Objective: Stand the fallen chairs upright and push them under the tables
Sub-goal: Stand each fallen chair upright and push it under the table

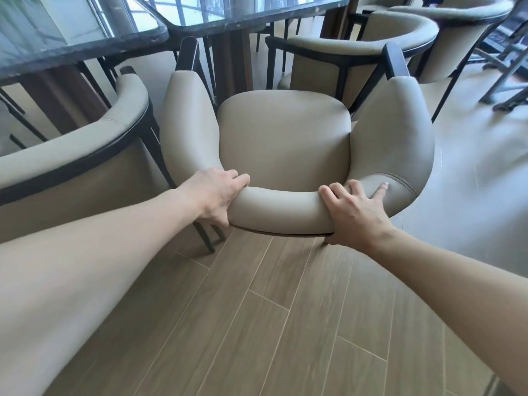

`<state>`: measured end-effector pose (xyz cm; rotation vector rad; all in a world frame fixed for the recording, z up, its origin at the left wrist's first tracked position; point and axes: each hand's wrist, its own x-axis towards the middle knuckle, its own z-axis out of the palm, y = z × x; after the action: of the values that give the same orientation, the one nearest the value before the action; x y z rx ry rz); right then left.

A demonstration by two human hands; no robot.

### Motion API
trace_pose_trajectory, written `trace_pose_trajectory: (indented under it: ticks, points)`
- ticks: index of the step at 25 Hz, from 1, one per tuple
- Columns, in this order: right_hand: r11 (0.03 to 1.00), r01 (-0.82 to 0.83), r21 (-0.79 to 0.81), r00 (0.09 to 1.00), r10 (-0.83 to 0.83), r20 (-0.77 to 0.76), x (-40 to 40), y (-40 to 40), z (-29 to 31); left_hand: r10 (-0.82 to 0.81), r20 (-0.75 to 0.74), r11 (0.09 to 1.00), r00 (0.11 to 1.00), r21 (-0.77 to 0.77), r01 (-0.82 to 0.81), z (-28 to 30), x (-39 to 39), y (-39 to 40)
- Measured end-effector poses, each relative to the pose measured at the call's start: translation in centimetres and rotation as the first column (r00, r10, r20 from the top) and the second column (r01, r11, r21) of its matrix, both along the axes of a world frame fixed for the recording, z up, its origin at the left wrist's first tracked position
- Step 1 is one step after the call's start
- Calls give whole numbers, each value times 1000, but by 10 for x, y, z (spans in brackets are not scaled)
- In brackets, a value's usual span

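A beige padded chair with a curved backrest and dark legs stands upright right in front of me, its seat facing the dark glass-topped table. My left hand grips the left part of the curved backrest, fingers curled over its top. On the right part of the same backrest my right hand holds on, fingers spread over the top and thumb under the rim. The chair's front arm tips reach the table's edge; most of the seat is outside the table.
A matching chair stands close on the left, almost touching. Two more chairs stand at the back right by a second table top. Dark metal legs are at the far right. Wood-look floor lies below me.
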<state>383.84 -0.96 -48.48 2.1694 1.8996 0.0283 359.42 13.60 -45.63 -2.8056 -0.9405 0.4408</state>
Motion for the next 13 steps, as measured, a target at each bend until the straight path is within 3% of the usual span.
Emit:
trace_pose_trajectory:
  ticks: [7, 13]
  points:
    - [997, -63, -40, 998, 64, 15, 6, 11, 14, 20, -89, 999, 996, 35, -17, 4, 10, 0]
    - [998, -59, 5, 991, 59, -118, 19, 41, 22, 89, -55, 993, 995, -67, -93, 8, 33, 27]
